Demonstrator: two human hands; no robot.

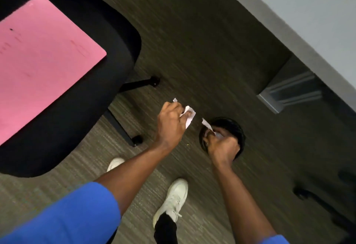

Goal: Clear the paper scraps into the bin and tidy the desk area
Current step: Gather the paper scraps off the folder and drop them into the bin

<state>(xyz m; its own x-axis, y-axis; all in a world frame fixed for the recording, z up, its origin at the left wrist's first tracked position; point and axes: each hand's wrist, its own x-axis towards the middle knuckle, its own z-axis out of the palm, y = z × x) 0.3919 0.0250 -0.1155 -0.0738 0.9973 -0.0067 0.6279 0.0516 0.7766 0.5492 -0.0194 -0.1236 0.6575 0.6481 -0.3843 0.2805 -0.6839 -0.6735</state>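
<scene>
The person is standing over a round black waste bin (234,126) on the dark ribbed carpet (192,41), just beside the leg of a grey counter (308,12). The left hand (170,125) is gripping crumpled white paper scraps (187,115), its grip closed around them with torn edges sticking out past the fingers; it is hovering over the carpet near the bin, not above its mouth. The right hand (223,145) is hanging directly over the bin's opening, its grip closed on a smaller torn white strip (207,124) that is poking up from the fist. A black office chair (81,99) is standing to the left, carrying a flat pink paper folder (42,60) on its seat.

This looks like the dumping step: scraps gathered, bin reached. The next move likely calls for the right grip to loosen over the opening, then for the left hand to shift across above the bin before letting go, so that nothing is landing on the carpet.
</scene>
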